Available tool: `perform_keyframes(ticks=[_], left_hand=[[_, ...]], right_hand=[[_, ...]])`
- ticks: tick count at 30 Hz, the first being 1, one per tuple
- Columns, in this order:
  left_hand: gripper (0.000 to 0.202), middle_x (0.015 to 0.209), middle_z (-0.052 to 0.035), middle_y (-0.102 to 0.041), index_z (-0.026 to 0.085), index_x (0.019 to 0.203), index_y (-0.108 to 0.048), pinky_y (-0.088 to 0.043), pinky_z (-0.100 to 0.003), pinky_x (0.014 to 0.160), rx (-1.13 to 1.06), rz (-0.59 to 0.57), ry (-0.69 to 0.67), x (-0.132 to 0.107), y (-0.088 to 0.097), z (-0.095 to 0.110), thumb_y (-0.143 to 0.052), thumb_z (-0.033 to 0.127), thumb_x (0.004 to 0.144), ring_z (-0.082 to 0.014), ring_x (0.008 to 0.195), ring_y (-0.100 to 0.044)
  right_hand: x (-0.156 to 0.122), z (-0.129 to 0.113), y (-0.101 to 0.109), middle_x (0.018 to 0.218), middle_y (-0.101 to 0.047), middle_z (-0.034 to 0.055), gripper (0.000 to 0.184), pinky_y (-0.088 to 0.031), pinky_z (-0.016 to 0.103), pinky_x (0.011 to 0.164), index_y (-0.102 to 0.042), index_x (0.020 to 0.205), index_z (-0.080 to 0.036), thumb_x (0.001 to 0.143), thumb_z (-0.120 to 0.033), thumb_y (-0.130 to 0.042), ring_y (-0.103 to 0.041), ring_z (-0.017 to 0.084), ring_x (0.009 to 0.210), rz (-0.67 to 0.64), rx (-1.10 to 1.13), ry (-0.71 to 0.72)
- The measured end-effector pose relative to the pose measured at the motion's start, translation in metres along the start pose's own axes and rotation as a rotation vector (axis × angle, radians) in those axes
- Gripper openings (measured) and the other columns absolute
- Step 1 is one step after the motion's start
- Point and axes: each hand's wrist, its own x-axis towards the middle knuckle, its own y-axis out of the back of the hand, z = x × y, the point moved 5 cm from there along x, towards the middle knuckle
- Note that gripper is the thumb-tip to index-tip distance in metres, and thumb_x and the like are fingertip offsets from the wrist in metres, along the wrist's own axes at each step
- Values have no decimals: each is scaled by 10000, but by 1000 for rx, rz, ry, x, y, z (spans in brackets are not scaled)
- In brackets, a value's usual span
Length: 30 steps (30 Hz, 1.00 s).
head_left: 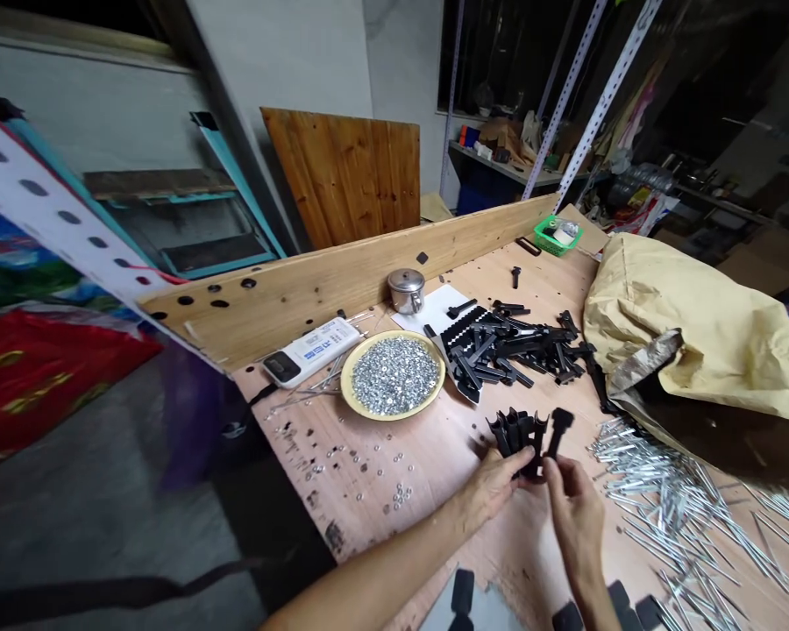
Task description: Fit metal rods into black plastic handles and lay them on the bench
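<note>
My left hand is closed round a bunch of black plastic clips, held upright side by side with their curved ends up. Just to its right, my right hand pinches a single black clip between thumb and fingers, its broad end up. Both hands are over the front part of the wooden table. Beyond them lies a loose pile of similar black clips. Long thin metal rods are scattered to the right of my right hand.
A yellow bowl holds many small metal nuts or washers; several lie loose on the table. Behind are a white device, a lidded metal cup and a green basket. A large paper sack lies at right.
</note>
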Motion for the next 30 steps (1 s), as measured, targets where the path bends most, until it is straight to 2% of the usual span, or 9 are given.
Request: perform_keyframes(ticks=[4, 7, 9, 11, 14, 17, 19, 25, 30], left_hand=[[558, 801, -90, -685, 92, 879, -678, -486, -315, 761, 45, -79, 20, -6, -4, -12, -817, 481, 504, -218, 820, -634], [529, 749, -78, -683, 82, 805, -691, -465, -301, 772, 125, -140, 83, -11, -4, -18, -849, 438, 447, -201, 784, -627], [482, 706, -67, -675, 80, 747, -697, -462, -294, 721, 182, -160, 188, -15, -3, -22, -871, 381, 414, -183, 720, -616], [443, 689, -65, -671, 84, 728, -704, -461, -297, 691, 217, -174, 277, -20, -3, -24, -870, 359, 422, -175, 687, -606], [381, 705, -59, -678, 106, 686, -704, -470, -310, 716, 339, -173, 272, -27, -6, -21, -868, 315, 413, -170, 684, -604], [341, 746, -46, -691, 138, 696, -702, -474, -327, 763, 536, -176, 205, -38, -14, -19, -863, 241, 413, -185, 735, -615], [362, 819, -46, -705, 165, 772, -708, -468, -329, 809, 574, -218, 163, -47, -22, -19, -850, 195, 440, -204, 832, -622], [323, 922, -68, -707, 186, 849, -711, -464, -357, 846, 583, -295, 217, -67, -29, -26, -804, 223, 541, -233, 937, -621], [287, 860, -66, -708, 174, 740, -706, -453, -368, 867, 585, -257, 181, -68, -28, -29, -826, 184, 479, -239, 930, -616]], right_hand=[[-35, -6, -15, 886, -679, 107, 371, -507, 300, 579, -607, 875, -169, 848, -493, -428, -634, 180, 653, 144, -172, 116], [-54, -9, -18, 1031, -648, 135, 334, -525, 325, 651, -612, 875, -176, 891, -408, -371, -652, 201, 794, 218, -346, 180], [-64, -12, -13, 1103, -627, 146, 332, -534, 340, 696, -618, 980, -173, 903, -368, -361, -643, 220, 905, 176, -382, 224], [-72, -10, -1, 1145, -613, 146, 343, -542, 335, 693, -607, 1087, -183, 901, -366, -384, -642, 221, 923, 0, -358, 273], [-75, 11, 42, 1062, -651, 118, 324, -535, 319, 655, -639, 1070, -210, 894, -357, -409, -655, 203, 820, -187, -413, 219], [-67, 55, 110, 910, -662, 102, 280, -490, 299, 636, -686, 898, -193, 883, -292, -424, -649, 192, 740, -2, -776, -151], [-66, 79, 136, 810, -648, 88, 237, -440, 281, 560, -688, 794, -192, 857, -254, -467, -638, 194, 668, 27, -884, -295], [-69, 99, 140, 819, -627, 54, 188, -336, 247, 484, -627, 713, -214, 838, -256, -493, -601, 166, 608, 7, -875, -323], [-78, 59, 145, 785, -655, 45, 338, -464, 290, 601, -570, 1090, -193, 816, -381, -507, -631, 188, 674, 266, -396, -180]])
